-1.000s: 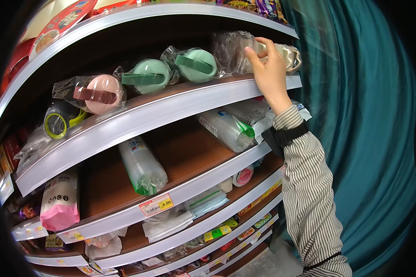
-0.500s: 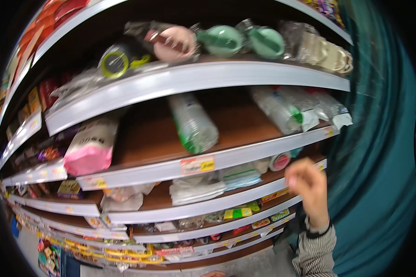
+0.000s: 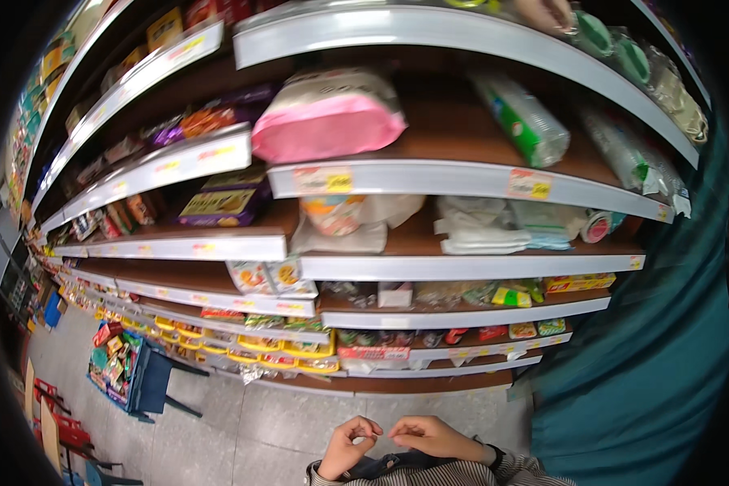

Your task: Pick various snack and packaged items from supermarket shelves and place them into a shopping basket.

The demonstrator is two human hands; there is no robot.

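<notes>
Low in front of my body, my left hand (image 3: 349, 445) and my right hand (image 3: 434, 436) face each other with a small gap between their fingertips. The fingers of both are curled in toward the thumbs, and I see nothing in either. Striped sleeves with dark cuffs cover my wrists. Beyond my hands rises a store shelf unit. A pink and white plastic pack (image 3: 332, 130) lies on one of its upper boards, with a clear sleeve of plastic cups (image 3: 526, 121) to its right. On the board below lie folded white plastic bags (image 3: 478, 229).
A teal curtain (image 3: 624, 381) hangs along the right. At lower left, a blue stand (image 3: 142, 377) full of packaged goods is on the grey tiled floor (image 3: 275, 437). Yellow bins (image 3: 283, 356) line a low shelf. Purple boxes (image 3: 223, 206) sit on the middle left shelf.
My right hand has come down from beside the right end of the shelves to near my body. My left hand is now in fuller view. The view has swung left and down.
</notes>
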